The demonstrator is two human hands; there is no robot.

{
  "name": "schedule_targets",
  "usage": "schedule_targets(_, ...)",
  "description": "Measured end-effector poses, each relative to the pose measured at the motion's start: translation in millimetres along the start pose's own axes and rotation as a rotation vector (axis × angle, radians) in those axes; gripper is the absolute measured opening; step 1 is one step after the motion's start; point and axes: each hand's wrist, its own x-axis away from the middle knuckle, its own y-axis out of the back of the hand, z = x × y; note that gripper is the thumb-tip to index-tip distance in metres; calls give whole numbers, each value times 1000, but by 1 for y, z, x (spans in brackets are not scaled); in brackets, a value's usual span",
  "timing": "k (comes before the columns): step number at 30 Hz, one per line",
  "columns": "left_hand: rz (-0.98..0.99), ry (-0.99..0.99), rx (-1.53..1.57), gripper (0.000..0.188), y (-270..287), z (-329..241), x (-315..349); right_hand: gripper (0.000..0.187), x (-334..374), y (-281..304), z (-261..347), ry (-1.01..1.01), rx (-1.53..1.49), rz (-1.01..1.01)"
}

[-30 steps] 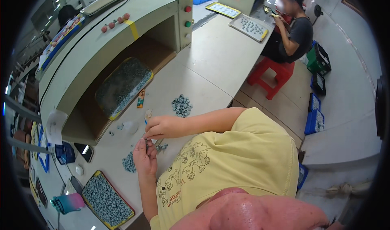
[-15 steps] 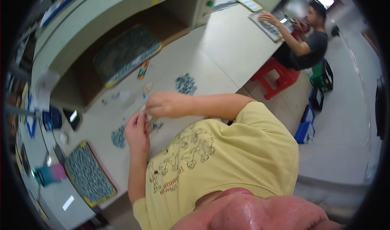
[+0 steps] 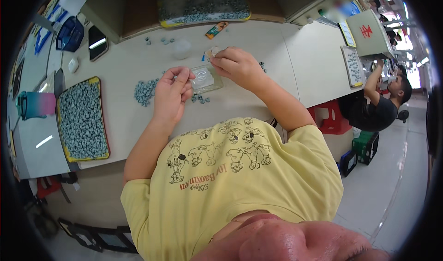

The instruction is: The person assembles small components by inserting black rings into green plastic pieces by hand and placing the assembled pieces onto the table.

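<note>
My left hand [image 3: 173, 92] is closed, thumb against fingers, at the left edge of a small clear square packet [image 3: 201, 78] with a round outline in it. Under the packet lies a clear greenish flat piece [image 3: 214, 83]. My right hand [image 3: 237, 67] has its fingers curled together above and right of the packet; whatever they pinch is hidden. By its fingertips is a small beige scrap [image 3: 212, 52] with a blue bit [image 3: 203, 57] beside it. Small grey-green pieces [image 3: 146, 91] lie in a heap left of my left hand, and several more pieces [image 3: 200, 99] sit below the packet.
A yellow-edged tray full of pieces [image 3: 82, 118] lies at left, near a teal-pink bottle [image 3: 37, 105], phone [image 3: 97, 43] and blue basket [image 3: 70, 34]. Another tray [image 3: 203, 5] stands inside the cabinet ahead, behind an orange-green packet [image 3: 217, 30]. A co-worker [image 3: 380, 97] sits at right.
The view has turned and shifted, so the bench appears straighter. My hands, close together before, are now farther apart, and the clear packet shows between them.
</note>
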Motion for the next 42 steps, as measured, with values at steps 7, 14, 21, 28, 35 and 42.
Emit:
schedule_targets(7,-86,-44,13,19,20,-7,-13,24,5,-21,4,105,-8,114)
schedule_targets(14,-20,-25,-1,21,34,-1,-17,26,13,-45,7,153,47,170)
schedule_targets(21,-46,20,-17,23,48,-1,-19,24,13,-56,9,199,114,182)
schedule_targets(28,-31,23,-45,22,51,-2,-18,24,10,-62,12,71,-93,127)
schedule_targets(35,25,136,-4,16,58,-1,-16,8,0,-66,36,-1024,-1105,-56)
schedule_targets(42,99,202,39,15,57,-5,-11,8,-1,-75,40,-1202,-1429,-72)
